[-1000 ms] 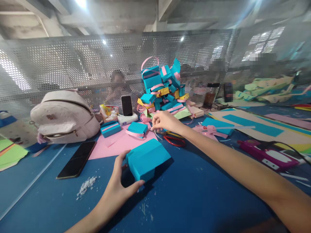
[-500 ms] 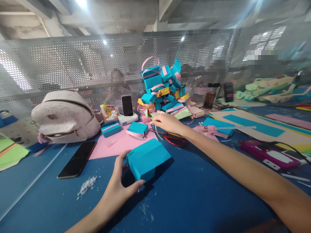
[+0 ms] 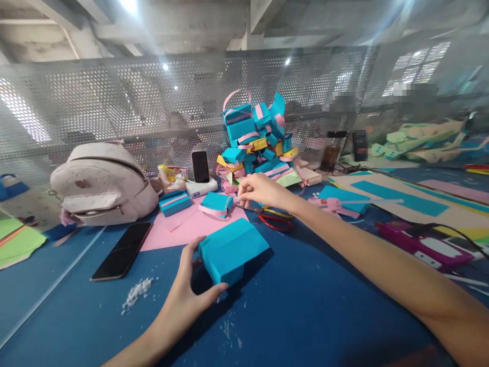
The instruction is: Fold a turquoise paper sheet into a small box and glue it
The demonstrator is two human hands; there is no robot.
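Note:
My left hand [image 3: 193, 283] grips a blue paper box [image 3: 233, 250] from its left side, thumb at the near lower edge and fingers behind the far left edge. The box has a flap sticking out to the right. Farther off, my right hand [image 3: 262, 191] is closed in a pinch, and what lies between its fingertips is too small to make out. Just below it are scissors [image 3: 275, 220] with red and yellow handles. A small blue paper bag with a pink strap [image 3: 216, 205] rests on the pink paper [image 3: 160, 237] to the left of my right hand.
A heap of blue and yellow paper bags [image 3: 250, 130] stands behind my right hand. Leftward are a phone [image 3: 122, 252], white crumbs [image 3: 137, 294] and a pale backpack [image 3: 101, 186]. Rightward lie a pink glue gun [image 3: 330, 204], a purple power strip [image 3: 424, 247] and paper sheets [image 3: 382, 191].
My right hand has shifted slightly and its fingers have curled in closer together. A pale strip seen below it earlier no longer shows. My left hand and the blue box have stayed still.

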